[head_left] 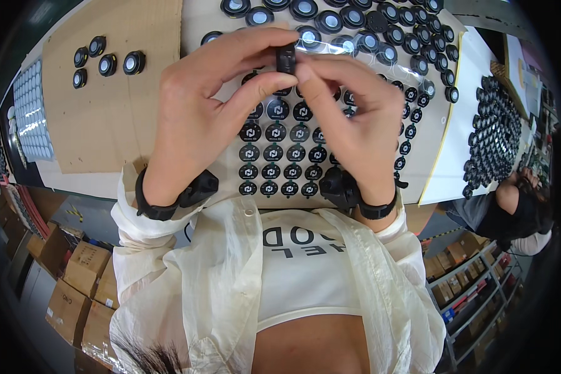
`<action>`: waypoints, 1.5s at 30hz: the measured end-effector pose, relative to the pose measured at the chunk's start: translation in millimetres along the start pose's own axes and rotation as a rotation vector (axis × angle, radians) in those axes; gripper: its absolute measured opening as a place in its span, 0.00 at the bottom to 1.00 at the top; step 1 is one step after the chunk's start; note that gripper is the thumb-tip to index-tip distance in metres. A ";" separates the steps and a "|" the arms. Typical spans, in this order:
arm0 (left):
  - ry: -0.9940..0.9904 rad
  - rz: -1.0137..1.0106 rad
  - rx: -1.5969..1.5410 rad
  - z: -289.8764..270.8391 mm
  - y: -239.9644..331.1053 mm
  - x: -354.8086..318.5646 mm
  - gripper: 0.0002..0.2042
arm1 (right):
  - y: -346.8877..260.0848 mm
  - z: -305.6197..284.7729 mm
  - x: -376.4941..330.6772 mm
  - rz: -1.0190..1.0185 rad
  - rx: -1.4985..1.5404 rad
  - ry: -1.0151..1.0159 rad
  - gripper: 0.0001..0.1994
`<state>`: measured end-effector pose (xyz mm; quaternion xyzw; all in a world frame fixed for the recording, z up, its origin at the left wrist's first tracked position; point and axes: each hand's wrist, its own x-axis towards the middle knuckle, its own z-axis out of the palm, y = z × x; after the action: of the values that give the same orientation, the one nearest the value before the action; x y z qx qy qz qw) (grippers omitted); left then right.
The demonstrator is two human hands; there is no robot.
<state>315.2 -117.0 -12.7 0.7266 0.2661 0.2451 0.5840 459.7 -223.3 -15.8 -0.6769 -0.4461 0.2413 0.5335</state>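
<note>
Both arched, left hand (pixel 193 103) and right hand (pixel 364 118) meet at a black disc (pixel 286 59)

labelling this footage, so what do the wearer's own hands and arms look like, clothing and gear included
The left hand and right hand are ungloved. Each wears a black wristband with a chunky black device attached. The sleeves are loose, thin, creased and off-white.

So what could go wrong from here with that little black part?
The black round part is pinched on edge in the left hand, with the right hand close against it; a slip could drop it among the rows of black discs below. Beyond, the round parts with pale centres sit crowded, so bumping one might shift its neighbours.
</note>
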 end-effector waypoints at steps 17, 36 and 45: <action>0.127 -0.012 1.068 -88.0 -11.9 -44.2 0.16 | 1.7 2.6 2.4 -0.077 -0.248 -0.280 0.13; -0.277 -0.069 0.640 -64.1 11.6 -4.7 0.19 | 2.7 4.2 0.5 -0.028 -0.293 -0.276 0.17; -0.160 0.503 1.149 -42.2 -17.8 5.5 0.25 | 9.1 15.6 28.1 -0.127 -0.432 -0.319 0.14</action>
<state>289.3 -79.8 -21.5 0.9807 0.1319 0.1377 0.0431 464.0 -191.5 -25.0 -0.6991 -0.6071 0.2101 0.3139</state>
